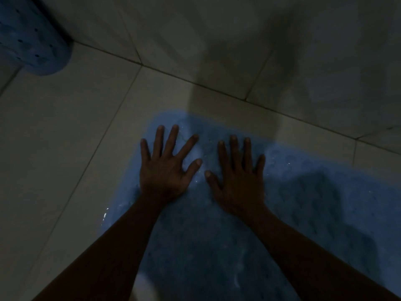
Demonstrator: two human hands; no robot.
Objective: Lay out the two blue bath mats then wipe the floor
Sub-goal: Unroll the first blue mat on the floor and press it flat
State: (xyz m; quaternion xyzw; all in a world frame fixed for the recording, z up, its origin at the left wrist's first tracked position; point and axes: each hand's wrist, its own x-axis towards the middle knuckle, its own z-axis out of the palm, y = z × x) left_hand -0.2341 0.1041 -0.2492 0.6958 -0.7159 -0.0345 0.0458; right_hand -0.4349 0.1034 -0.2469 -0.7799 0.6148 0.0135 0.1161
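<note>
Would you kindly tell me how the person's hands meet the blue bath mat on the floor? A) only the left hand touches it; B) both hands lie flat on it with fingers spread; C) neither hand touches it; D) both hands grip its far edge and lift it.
B: the left hand and the right hand both lie palm down, fingers spread, on the flat blue bath mat; no edge is lifted.

Left hand and right hand pressed flat, fingers spread, on blue bath mat; second mat rolled, far left on tiled floor.
</note>
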